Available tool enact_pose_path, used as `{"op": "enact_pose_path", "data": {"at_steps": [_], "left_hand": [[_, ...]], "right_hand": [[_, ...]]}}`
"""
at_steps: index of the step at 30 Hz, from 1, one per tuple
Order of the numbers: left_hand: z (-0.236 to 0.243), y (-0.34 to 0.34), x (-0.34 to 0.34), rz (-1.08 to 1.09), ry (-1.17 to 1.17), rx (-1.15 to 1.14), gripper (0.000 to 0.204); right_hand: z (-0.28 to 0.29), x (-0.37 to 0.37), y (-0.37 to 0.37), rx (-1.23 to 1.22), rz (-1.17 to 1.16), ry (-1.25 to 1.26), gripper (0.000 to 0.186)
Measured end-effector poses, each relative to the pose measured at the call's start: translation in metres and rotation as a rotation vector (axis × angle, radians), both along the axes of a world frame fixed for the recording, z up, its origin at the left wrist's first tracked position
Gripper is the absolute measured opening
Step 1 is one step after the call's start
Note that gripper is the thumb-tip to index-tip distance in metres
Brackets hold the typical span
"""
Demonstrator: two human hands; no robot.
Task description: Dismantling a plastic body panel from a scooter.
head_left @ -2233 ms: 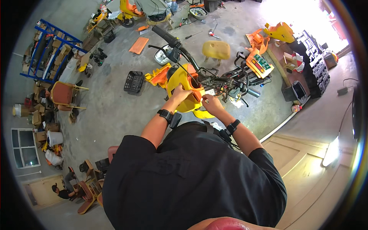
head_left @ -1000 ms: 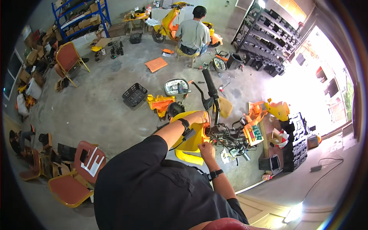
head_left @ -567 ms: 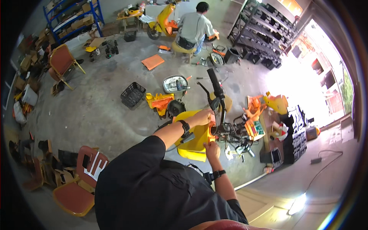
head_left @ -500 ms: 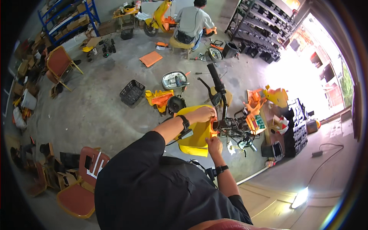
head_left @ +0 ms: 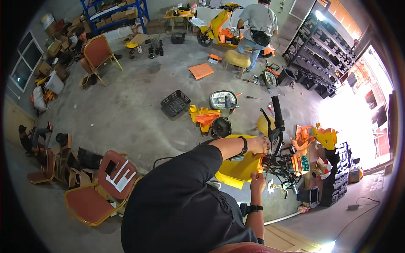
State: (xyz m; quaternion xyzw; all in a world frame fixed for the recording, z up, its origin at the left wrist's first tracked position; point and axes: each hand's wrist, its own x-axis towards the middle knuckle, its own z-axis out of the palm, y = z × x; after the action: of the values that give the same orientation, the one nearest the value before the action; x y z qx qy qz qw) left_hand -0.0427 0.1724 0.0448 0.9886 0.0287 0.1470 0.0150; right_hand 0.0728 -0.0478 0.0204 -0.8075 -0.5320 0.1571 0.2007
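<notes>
Yellow scooter panel (head_left: 241, 169) is sitting at the near centre of a workshop, just left of a bare handlebar assembly with tangled cables (head_left: 276, 167); its right edge is showing an orange lining. The person's left hand (head_left: 259, 145) is curling its fingers at the panel's far right corner, though I cannot tell whether they are gripping it. The right hand (head_left: 257, 182) is pinching the near end of the orange edge between thumb and fingers. A black handlebar grip (head_left: 276, 109) is rising just beyond the left hand. Farther left, a black round part (head_left: 222, 127), a yellow and orange cover (head_left: 205, 118) and a black basket (head_left: 176, 103) are lying on the concrete floor (head_left: 126, 114). At the far side, a co-worker in grey (head_left: 258, 19) is standing beside a yellow scooter (head_left: 220, 24).
</notes>
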Motion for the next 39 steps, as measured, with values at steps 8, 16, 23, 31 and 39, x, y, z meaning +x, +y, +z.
{"op": "enact_pose_path", "data": {"at_steps": [8, 16, 23, 31, 39], "left_hand": [[0.009, 0.006, -0.003, -0.024, 0.16, -0.118, 0.065], [0.01, 0.014, -0.001, -0.16, 0.171, -0.077, 0.058], [-0.032, 0.028, 0.015, -0.278, 0.167, -0.193, 0.05], [-0.039, 0.035, 0.017, -0.133, 0.299, -0.236, 0.039], [0.01, 0.033, -0.02, -0.463, 0.258, -0.13, 0.044]], "right_hand": [[-0.007, 0.003, 0.002, 0.017, -0.051, 0.099, 0.035], [-0.004, 0.007, 0.007, 0.059, -0.069, 0.088, 0.037], [0.0, 0.0, 0.003, 0.056, -0.104, 0.115, 0.037], [0.005, -0.024, 0.001, 0.099, -0.217, 0.064, 0.04], [0.003, -0.097, -0.01, 0.072, -0.283, 0.171, 0.038]]}}
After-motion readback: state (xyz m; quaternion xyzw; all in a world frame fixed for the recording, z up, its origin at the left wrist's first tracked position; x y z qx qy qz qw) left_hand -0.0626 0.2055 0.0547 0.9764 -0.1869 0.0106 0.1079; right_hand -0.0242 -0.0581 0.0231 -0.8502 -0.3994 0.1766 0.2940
